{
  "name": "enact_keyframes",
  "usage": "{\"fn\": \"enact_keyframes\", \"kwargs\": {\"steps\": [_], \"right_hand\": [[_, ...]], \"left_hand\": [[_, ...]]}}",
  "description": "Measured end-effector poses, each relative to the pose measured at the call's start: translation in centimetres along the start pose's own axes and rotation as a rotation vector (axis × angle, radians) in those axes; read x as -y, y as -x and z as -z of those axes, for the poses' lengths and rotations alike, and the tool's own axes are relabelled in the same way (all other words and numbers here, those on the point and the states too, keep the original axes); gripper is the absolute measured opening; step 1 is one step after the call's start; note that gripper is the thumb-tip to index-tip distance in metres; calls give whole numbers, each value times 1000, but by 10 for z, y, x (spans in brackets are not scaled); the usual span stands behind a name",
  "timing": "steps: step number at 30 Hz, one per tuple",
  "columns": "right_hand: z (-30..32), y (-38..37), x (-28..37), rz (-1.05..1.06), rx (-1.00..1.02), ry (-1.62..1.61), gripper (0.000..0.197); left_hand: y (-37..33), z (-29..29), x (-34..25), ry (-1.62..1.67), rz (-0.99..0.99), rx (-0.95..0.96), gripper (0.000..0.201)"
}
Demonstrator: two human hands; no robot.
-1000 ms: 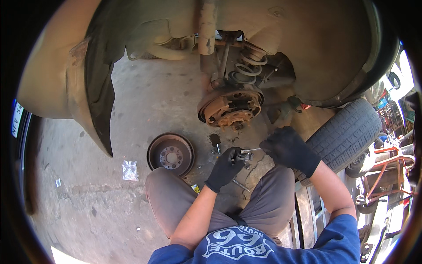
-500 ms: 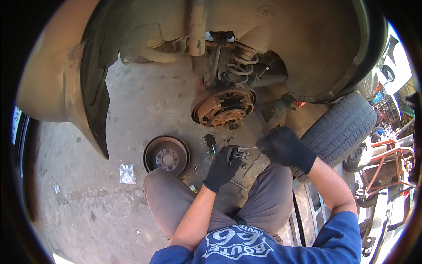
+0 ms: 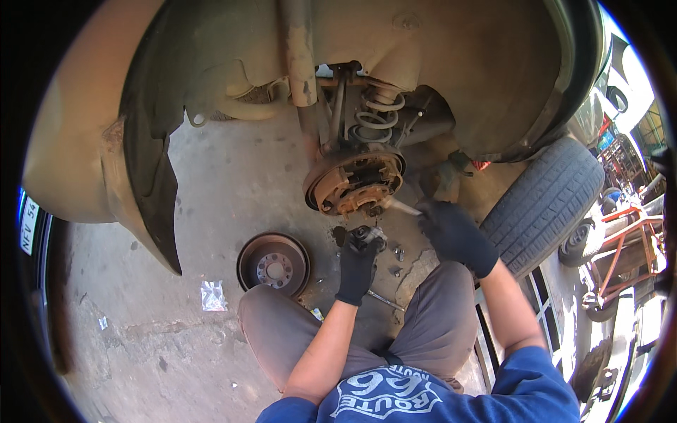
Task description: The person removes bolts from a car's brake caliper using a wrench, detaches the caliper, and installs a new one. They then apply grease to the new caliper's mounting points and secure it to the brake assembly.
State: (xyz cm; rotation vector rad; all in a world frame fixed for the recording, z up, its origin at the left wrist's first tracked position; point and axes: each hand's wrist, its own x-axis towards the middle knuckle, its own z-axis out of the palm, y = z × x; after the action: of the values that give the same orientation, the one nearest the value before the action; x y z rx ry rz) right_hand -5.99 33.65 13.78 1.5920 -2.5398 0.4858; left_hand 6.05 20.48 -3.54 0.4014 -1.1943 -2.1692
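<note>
My gloved left hand is closed round a small greyish metal part, below the exposed drum brake assembly. My gloved right hand is closed on a slim, pale tool, smeared by motion. The tool's far end points at the rusty hub; I cannot tell if it touches. Its kind is not clear. On the floor left of my left hand lies a rusty brake drum, open side up. A metal rod-like tool rests between my knees.
A tyre leans at the right. Overhead are the wheel arch, a coil spring and a strut. A small clear plastic bag and several small metal bits lie on the concrete.
My right hand has moved the slim tool from beside the part in my left hand up toward the hub. My left hand has turned slightly, still holding the part. The view has shifted a little.
</note>
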Motion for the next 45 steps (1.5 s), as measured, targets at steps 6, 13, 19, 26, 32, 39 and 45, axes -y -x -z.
{"fn": "enact_keyframes", "kwargs": {"steps": [6, 13, 19, 26, 32, 39, 45], "right_hand": [[-65, -2, -9, -748, -163, -1144, 25], [-101, -43, -21, -517, -331, -1518, 22], [-112, -74, -34, -403, -381, -1328, 14], [-93, -41, -18, -568, -352, -1337, 16], [-62, 1, 13, -546, -233, -962, 21], [-67, 4, 21, -415, -306, -615, 23], [-65, 6, 17, -339, -307, -560, 21]], "left_hand": [[-47, -46, 1, 566, -55, 102, 23], [-77, -70, 0, 621, -21, -76, 29], [-96, -61, 2, 607, 95, 0, 24], [-84, -41, -16, 552, 240, -33, 33], [-70, -11, -24, 624, 231, -42, 35], [-73, -12, -26, 567, 221, -44, 36], [-71, -11, -28, 576, 178, 36, 37]]}}
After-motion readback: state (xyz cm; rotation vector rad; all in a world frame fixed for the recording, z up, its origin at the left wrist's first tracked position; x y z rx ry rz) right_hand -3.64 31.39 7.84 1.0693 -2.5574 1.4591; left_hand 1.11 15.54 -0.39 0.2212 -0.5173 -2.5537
